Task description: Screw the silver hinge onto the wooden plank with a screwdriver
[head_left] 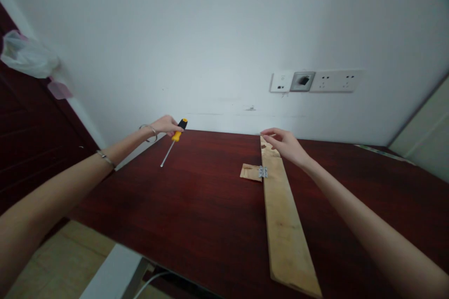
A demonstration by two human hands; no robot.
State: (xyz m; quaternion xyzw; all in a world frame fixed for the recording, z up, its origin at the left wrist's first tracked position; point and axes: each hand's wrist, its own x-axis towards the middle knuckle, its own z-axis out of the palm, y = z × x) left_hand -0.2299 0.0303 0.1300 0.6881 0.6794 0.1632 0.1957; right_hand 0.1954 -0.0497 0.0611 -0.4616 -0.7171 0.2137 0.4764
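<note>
My left hand (165,125) is closed round the yellow and black handle of a screwdriver (173,142) at the far left corner of the dark red table (196,205); its metal shaft points down toward the tabletop. My right hand (285,144) rests with curled fingers on the far end of a long pale wooden plank (285,217) that runs toward me. A small metal hinge (263,172) joins the plank's left edge to a small wooden piece (250,172) lying flat on the table.
A white wall stands right behind the table with a row of sockets (315,81), one cover open. A dark door (24,149) with a plastic bag (28,58) hanging on it is at the left. A white table leg (112,275) and cable show below.
</note>
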